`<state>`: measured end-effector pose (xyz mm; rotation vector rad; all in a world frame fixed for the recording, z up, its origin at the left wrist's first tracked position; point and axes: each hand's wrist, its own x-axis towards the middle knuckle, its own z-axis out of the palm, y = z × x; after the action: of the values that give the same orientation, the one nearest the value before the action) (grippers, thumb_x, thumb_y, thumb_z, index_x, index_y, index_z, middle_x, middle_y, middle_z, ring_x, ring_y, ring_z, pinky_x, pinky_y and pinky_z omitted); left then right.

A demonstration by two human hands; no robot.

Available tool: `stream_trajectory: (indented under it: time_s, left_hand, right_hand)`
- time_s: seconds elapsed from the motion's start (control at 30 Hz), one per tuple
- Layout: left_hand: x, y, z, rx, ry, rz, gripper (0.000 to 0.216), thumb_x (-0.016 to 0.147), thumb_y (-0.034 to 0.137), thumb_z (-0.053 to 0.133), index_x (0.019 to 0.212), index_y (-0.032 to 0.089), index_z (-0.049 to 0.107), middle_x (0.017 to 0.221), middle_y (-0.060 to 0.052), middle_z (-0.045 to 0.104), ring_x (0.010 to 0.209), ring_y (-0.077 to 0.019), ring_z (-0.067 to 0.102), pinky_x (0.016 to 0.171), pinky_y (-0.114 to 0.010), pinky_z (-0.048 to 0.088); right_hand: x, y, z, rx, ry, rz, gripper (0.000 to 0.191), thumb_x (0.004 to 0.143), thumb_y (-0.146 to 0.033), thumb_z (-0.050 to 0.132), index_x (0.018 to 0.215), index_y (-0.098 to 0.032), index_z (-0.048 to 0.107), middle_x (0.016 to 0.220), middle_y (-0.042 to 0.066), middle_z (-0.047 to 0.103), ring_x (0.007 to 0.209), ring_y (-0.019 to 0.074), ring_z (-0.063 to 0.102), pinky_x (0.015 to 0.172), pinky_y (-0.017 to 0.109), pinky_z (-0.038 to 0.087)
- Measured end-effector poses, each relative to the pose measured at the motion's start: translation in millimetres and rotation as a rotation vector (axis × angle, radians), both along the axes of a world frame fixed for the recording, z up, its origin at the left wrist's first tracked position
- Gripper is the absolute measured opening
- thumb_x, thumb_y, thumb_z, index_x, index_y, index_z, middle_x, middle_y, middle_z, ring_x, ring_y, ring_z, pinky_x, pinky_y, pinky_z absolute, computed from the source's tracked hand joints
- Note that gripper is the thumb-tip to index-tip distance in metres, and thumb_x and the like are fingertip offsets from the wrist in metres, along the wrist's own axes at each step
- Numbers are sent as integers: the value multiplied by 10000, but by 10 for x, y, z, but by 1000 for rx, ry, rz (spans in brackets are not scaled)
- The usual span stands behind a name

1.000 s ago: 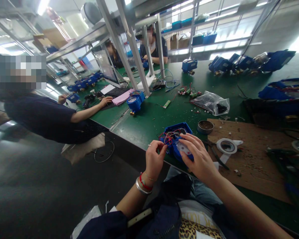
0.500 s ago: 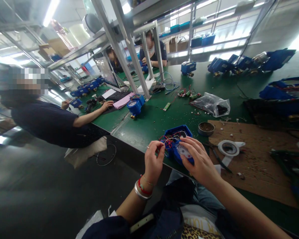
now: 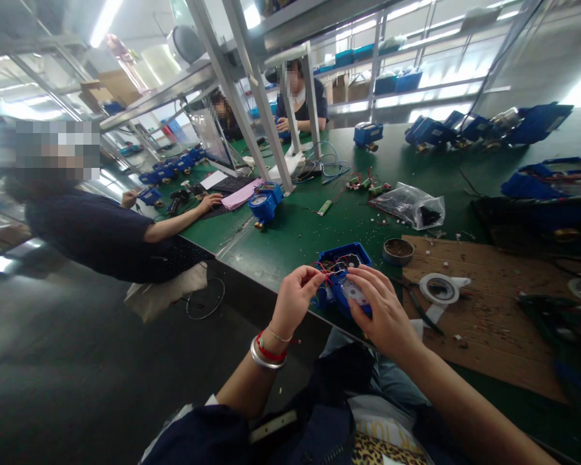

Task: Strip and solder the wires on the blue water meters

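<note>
In front of me at the bench edge lies an opened blue water meter (image 3: 345, 303), with a round clear-covered dial and a compartment of red, black and white wires (image 3: 337, 263). My left hand (image 3: 294, 300) is closed, thumb and forefinger pinching red wires at the compartment's left side. My right hand (image 3: 385, 313) grips the meter from the right, fingers over the dial's upper edge and thumb at its lower edge. The fingertips hide part of the dial, and the wire ends in the pinch are too small to make out.
Right of the meter are a round tin (image 3: 398, 252), pliers (image 3: 423, 309) and a tape roll (image 3: 438, 289) by a cardboard sheet (image 3: 484, 323). A plastic bag (image 3: 409, 205) and more blue meters (image 3: 265, 203) stand farther back. A co-worker (image 3: 91, 226) sits at left.
My left hand has moved slightly up and toward the compartment, drawing red wires across it. My right hand stays on the meter. The view has shifted a little.
</note>
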<state>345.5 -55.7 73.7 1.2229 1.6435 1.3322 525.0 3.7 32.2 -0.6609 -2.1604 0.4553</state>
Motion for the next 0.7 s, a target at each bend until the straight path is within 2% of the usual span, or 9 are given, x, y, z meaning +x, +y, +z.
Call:
stream_trajectory:
  time_s: [0.2, 0.3, 0.37, 0.43, 0.5, 0.57, 0.63, 0.7]
  left_hand:
    - [20, 23, 23, 47, 124, 37, 329, 861, 465, 577, 810, 140, 607, 635, 18, 550, 591, -97, 504, 576, -198, 403]
    - [-17, -46, -27, 90, 199, 100, 326, 912, 452, 501, 967, 151, 614, 776, -22, 634, 562, -87, 496, 548, -201, 391]
    - [-82, -126, -99, 105, 258, 181, 335, 940, 433, 449, 1088, 168, 590, 896, -42, 661, 490, -65, 421, 490, -204, 347]
    - [-196, -212, -206, 114, 343, 263, 321, 951, 403, 434, 1123, 177, 583, 940, -47, 661, 479, -58, 388, 500, -207, 347]
    - [-366, -281, -344, 95, 421, 325, 298, 948, 376, 446, 1106, 173, 596, 913, -41, 657, 500, -62, 405, 545, -212, 374]
    - [-580, -326, -495, 41, 444, 378, 287, 933, 359, 467, 1091, 162, 602, 863, -35, 649, 506, -70, 427, 557, -219, 386]
    - [-805, -344, -634, -10, 417, 431, 280, 914, 334, 484, 1084, 143, 599, 833, -38, 641, 525, -85, 469, 569, -230, 408]
    - [-995, -330, -740, -26, 387, 467, 276, 898, 302, 488, 1079, 122, 592, 821, -49, 638, 565, -108, 521, 610, -253, 444]
  right_hand:
    - [21, -6, -1, -50, 28, 19, 378, 895, -234, 527, 1270, -186, 516, 1320, 108, 529, 1293, 265, 404, 1096, 480, 352]
    - [73, 21, -1, -209, 110, 32, 349, 915, -291, 512, 1257, -224, 530, 1374, 89, 490, 1296, 249, 419, 1103, 465, 342]
    - [114, 78, -29, -404, 196, -12, 364, 913, -355, 521, 1257, -236, 530, 1425, 79, 440, 1314, 246, 408, 1100, 454, 350]
    - [144, 160, -70, -678, 256, -101, 457, 874, -415, 577, 1289, -236, 508, 1440, 82, 428, 1319, 257, 408, 1088, 448, 368]
    - [154, 247, -92, -1026, 276, -126, 537, 833, -453, 628, 1302, -223, 506, 1393, 94, 491, 1271, 265, 471, 1052, 425, 416]
    - [139, 316, -65, -1352, 266, -64, 518, 817, -454, 658, 1256, -200, 551, 1287, 99, 590, 1164, 254, 569, 979, 371, 483]
    - [99, 361, 1, -1549, 262, 13, 429, 809, -411, 684, 1158, -171, 615, 1173, 99, 661, 1032, 227, 641, 854, 295, 543]
    - [32, 388, 66, -1628, 251, 27, 332, 795, -340, 709, 1053, -137, 656, 1078, 107, 698, 892, 199, 676, 714, 237, 559]
